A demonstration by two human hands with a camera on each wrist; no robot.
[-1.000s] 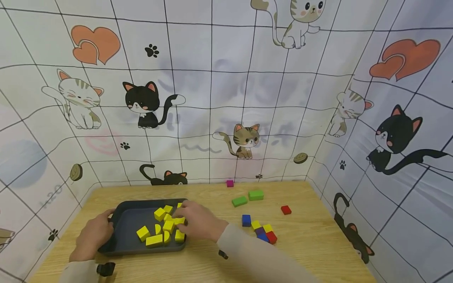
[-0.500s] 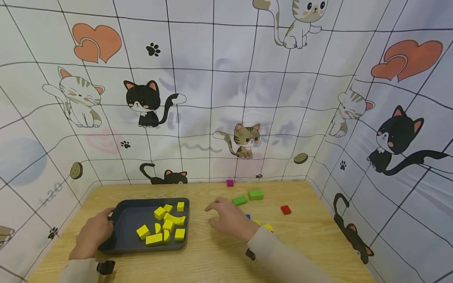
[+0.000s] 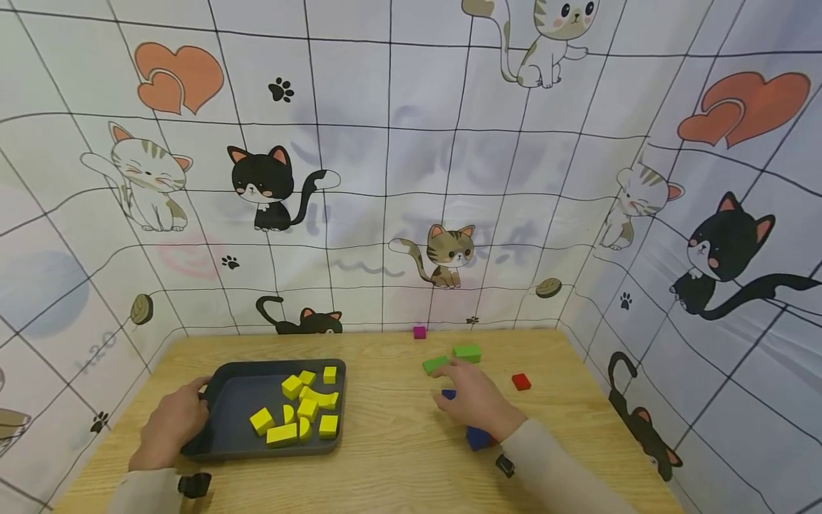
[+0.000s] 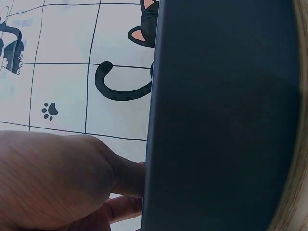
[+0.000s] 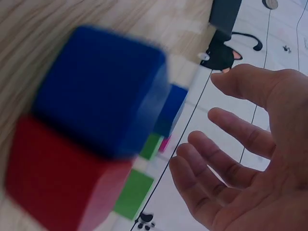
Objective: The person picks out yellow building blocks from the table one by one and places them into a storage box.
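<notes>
My left hand grips the left rim of a dark grey tray; in the left wrist view the thumb meets the tray's edge. Several yellow blocks lie in the right half of the tray. Over the loose blocks right of centre is my right hand, its fingers spread and holding nothing. A blue block shows below this hand and another blue block by its fingertips. The right wrist view has a red block beside a blue one. Other blocks are hidden under the hand.
Two green blocks lie beyond the right hand, with a magenta cube at the table's back edge. A red block sits farther right. A cat-patterned cloth walls in the wooden table.
My right hand has left the yellow blocks in the tray and moved right, over the loose coloured blocks. The left hand stays at the tray's left rim.
</notes>
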